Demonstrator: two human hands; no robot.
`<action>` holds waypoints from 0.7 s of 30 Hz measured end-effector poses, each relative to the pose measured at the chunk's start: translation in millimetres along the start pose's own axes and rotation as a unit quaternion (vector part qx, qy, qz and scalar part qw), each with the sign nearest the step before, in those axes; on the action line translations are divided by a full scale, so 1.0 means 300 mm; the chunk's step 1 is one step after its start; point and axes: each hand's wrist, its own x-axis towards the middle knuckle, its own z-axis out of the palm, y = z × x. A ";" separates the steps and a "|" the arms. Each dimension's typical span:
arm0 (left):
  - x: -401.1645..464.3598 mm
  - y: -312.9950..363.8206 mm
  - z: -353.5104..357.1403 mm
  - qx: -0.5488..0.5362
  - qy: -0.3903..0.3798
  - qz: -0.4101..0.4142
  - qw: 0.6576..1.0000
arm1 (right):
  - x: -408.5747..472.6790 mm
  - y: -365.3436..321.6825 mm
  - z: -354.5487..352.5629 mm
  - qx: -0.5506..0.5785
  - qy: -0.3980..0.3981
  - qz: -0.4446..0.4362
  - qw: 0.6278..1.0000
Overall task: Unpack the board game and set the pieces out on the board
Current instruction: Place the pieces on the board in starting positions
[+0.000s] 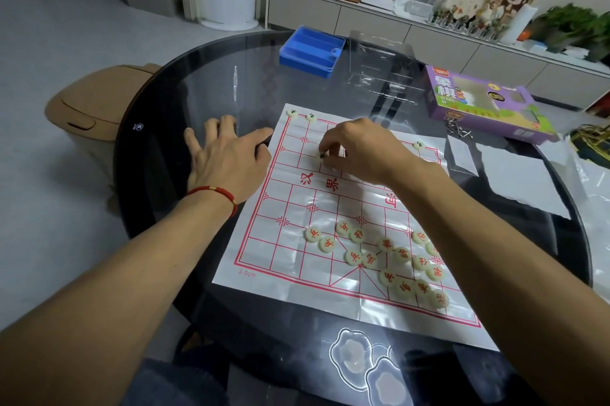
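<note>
**Placing a black piece on the far half of the board**

A person sits at a round dark glass counter (204, 82). A paper board (297, 201) with a red grid lies across its middle. The right hand (363, 151) reaches over the board's far half, its fingers (331, 154) pinched together on a pale round piece (321, 155) with a dark character, touching the board. The left hand (227, 158) lies flat at the board's far left edge, fingers spread apart. 3 dark-marked pieces sit along the far edge; the nearest to the far left corner is one piece (291, 113). A loose cluster of red-marked pieces (389, 257) waits near the board's near right corner.

The step in hand looks like setting out the dark side; next, the piece needs releasing squarely on a line crossing.

The purple game box (488, 105) and blue tray (312, 50) sit at the counter's far edge.
</note>
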 end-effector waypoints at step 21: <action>-0.001 -0.002 0.000 0.000 -0.003 -0.001 1.000 | -0.247 0.202 -0.123 0.023 0.081 0.102 0.991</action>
